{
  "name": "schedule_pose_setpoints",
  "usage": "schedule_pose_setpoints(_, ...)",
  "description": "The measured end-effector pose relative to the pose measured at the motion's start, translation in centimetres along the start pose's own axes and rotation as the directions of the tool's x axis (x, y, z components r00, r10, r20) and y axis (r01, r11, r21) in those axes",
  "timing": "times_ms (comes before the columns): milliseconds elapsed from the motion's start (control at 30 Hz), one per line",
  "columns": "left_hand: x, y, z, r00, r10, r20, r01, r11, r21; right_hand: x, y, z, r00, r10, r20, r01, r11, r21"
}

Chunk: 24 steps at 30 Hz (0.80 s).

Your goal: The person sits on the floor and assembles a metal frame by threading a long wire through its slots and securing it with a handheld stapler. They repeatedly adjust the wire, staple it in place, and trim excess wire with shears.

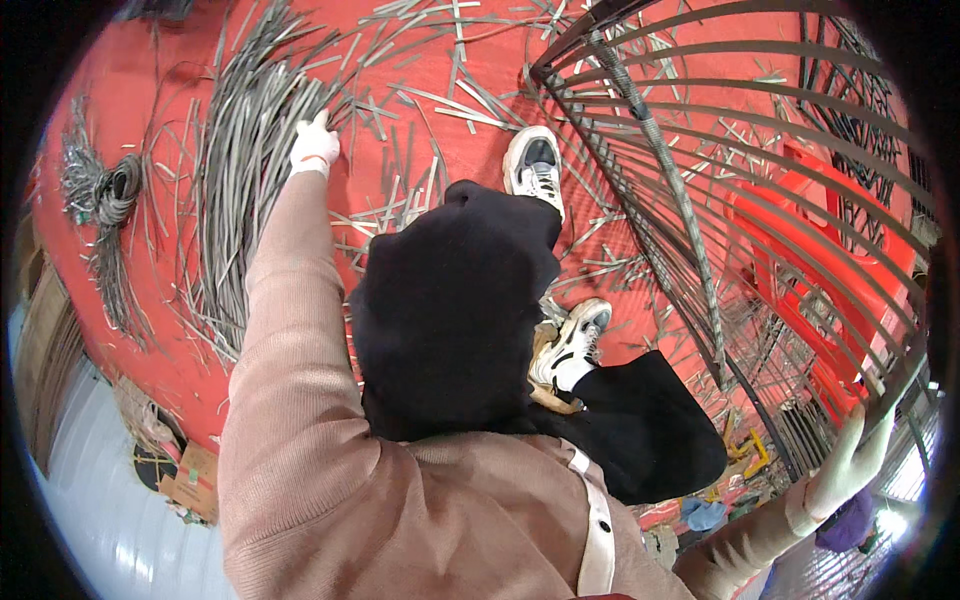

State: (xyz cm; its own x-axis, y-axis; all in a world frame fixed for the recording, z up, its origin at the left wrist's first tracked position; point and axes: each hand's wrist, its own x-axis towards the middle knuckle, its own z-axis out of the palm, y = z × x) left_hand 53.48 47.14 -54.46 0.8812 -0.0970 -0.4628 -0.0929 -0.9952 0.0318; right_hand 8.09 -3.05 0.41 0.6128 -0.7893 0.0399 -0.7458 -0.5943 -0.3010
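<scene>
My left hand (315, 145), gloved white, reaches down to the heap of long grey metal strips (235, 190) on the red floor (130, 300); its fingers sit among the strip ends, though I cannot tell whether they have closed on one. My right hand (850, 460) grips a bar of the curved metal frame (700, 170) beside me, probably to steady my lean. Cut offcuts (440, 100) litter the floor around my white shoes (535, 165), and a coil of wire (105, 195) lies left.
</scene>
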Motion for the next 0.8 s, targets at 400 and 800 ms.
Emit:
schedule_pose_setpoints(400, -1.6, -3.5, -5.6, 0.964, -0.034, -0.262, -0.066, 0.929, -0.364, -0.2, -3.0, 2.6, 0.963, -0.234, -0.130, 0.230, 0.972, -0.051)
schedule_pose_setpoints(800, -25.7, 8.0, -25.0, 0.785, 0.517, -0.342, -0.613, 0.564, -0.553, -3.1, 5.0, -0.6, 0.748, -0.564, -0.348, 0.517, 0.825, -0.227)
